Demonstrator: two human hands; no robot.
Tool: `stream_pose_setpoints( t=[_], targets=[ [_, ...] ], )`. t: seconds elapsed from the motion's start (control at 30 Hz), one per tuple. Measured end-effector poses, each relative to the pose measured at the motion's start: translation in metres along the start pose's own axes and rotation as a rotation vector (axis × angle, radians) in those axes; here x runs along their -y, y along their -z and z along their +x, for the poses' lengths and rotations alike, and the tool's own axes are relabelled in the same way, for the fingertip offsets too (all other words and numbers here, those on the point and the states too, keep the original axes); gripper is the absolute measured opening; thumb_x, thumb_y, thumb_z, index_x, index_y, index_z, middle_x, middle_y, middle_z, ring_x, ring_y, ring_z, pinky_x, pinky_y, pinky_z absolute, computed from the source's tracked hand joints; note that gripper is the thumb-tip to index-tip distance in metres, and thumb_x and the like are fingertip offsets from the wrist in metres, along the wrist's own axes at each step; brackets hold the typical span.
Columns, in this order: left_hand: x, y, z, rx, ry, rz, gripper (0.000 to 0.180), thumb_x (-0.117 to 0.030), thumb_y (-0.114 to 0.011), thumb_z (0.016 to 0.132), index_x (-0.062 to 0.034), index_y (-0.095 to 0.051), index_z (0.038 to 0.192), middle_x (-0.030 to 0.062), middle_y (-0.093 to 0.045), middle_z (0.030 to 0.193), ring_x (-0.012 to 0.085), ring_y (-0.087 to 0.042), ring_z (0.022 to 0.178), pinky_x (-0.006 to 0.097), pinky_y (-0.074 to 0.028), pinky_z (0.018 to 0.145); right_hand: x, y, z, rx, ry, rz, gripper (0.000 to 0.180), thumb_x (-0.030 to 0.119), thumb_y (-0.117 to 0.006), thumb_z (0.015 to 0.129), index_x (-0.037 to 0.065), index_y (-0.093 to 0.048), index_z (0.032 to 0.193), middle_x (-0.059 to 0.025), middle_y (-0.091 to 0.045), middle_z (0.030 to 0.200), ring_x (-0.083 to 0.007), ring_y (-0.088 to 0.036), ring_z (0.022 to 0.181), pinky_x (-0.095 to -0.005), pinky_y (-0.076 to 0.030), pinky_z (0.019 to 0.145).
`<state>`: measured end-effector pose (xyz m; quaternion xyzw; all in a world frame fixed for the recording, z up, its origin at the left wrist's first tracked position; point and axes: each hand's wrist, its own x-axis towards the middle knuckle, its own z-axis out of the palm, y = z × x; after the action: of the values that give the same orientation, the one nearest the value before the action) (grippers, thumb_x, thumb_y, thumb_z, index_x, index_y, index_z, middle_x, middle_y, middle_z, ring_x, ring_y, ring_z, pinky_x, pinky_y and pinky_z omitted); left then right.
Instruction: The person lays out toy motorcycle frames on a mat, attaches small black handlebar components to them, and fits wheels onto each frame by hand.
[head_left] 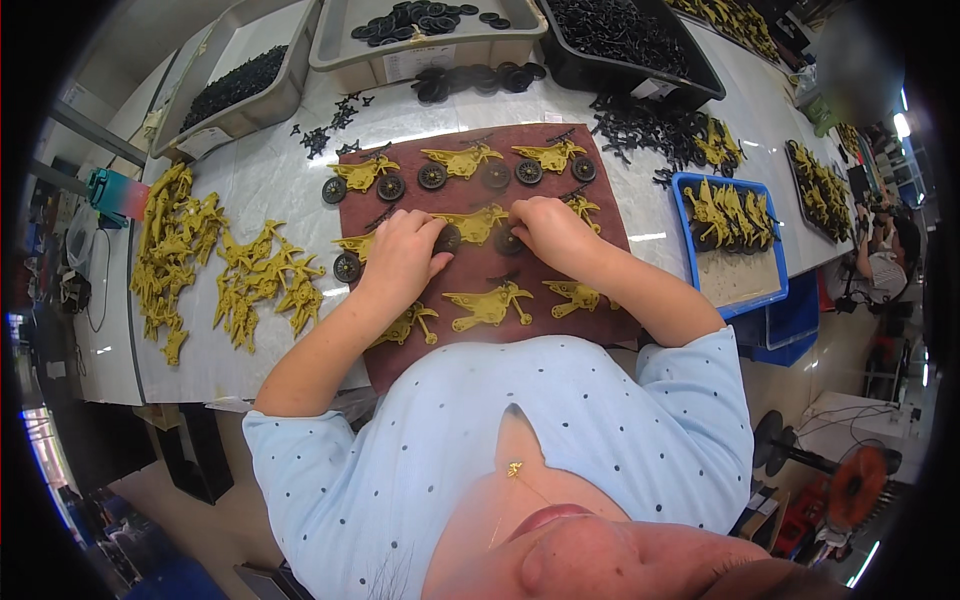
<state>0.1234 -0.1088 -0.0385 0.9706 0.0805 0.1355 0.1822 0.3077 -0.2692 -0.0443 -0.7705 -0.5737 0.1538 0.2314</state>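
Toy motorcycles with yellow bodies lie in three rows on a dark red cloth (610, 200). My hands flank the yellow motorcycle body (474, 228) at the centre of the middle row. My left hand (405, 250) has its fingers closed on the black wheel (448, 238) at that body's left end. At the other end, my right hand (553, 232) closes its fingers on another black wheel (508, 240), which they partly cover. Both wheels touch the body. The far row's motorcycles (462, 162) have two wheels each. A near-row yellow body (488, 305) shows no wheels.
Yellow body parts are heaped (265, 280) at the left. Along the back stand a grey bin of wheels (430, 60), a grey bin of small black parts (290, 100) and a black bin (690, 95). A blue tray (735, 303) of motorcycles sits right. Loose black parts (645, 130) lie behind the cloth.
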Motion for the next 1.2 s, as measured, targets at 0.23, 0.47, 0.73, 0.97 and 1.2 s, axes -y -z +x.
stream_pose_setpoints(
  t=[0.23,0.47,0.73,0.97,1.2],
  targets=[
    [-0.007,0.006,-0.002,-0.046,0.013,-0.023,0.046,-0.008,-0.075,0.064,-0.0019,-0.058,0.106,0.0099,-0.055,0.097,0.0279,-0.051,0.094,0.038,-0.042,0.081,0.000,0.000,0.001,0.025,-0.035,-0.068,0.012,0.004,-0.060,0.077,-0.002,-0.062,0.087,-0.0191,-0.062,0.085,-0.0352,-0.060,0.084,-0.0413,-0.048,0.075],
    [0.002,-0.003,0.002,0.016,-0.030,0.013,0.035,-0.012,-0.076,0.063,0.0011,-0.063,0.092,0.0105,-0.057,0.092,0.0277,-0.052,0.091,0.038,-0.043,0.081,0.009,0.005,-0.001,0.012,-0.039,-0.067,0.011,0.006,-0.060,0.078,-0.001,-0.062,0.087,-0.0181,-0.062,0.083,-0.0349,-0.060,0.084,-0.0416,-0.048,0.075],
    [0.003,0.009,0.009,0.007,-0.046,0.089,0.031,-0.024,-0.075,0.066,-0.0001,-0.064,0.082,0.0099,-0.059,0.080,0.0276,-0.055,0.083,0.038,-0.044,0.074,-0.005,0.041,0.040,-0.055,-0.161,0.058,0.018,0.014,-0.065,0.081,0.001,-0.065,0.093,-0.0173,-0.066,0.082,-0.0294,-0.065,0.078,-0.0349,-0.050,0.070],
    [0.029,0.013,0.078,-0.200,0.067,-0.013,0.017,-0.017,-0.067,0.077,-0.0002,-0.065,0.081,0.0160,-0.063,0.078,0.0339,-0.060,0.078,0.042,-0.048,0.072,-0.110,0.042,0.150,-0.610,-0.025,-0.175,0.016,0.009,-0.063,0.079,-0.001,-0.061,0.092,-0.0217,-0.063,0.083,-0.0375,-0.061,0.082,-0.0429,-0.049,0.074],
    [0.104,-0.022,0.177,-0.227,0.353,-0.024,0.019,-0.015,-0.069,0.075,0.0007,-0.065,0.086,0.0204,-0.065,0.088,0.0363,-0.061,0.088,0.042,-0.048,0.077,-0.124,0.033,0.172,-0.622,-0.120,-0.119,0.011,0.006,-0.063,0.075,-0.001,-0.061,0.083,-0.0205,-0.063,0.081,-0.0375,-0.061,0.081,-0.0435,-0.049,0.073]
  ],
)
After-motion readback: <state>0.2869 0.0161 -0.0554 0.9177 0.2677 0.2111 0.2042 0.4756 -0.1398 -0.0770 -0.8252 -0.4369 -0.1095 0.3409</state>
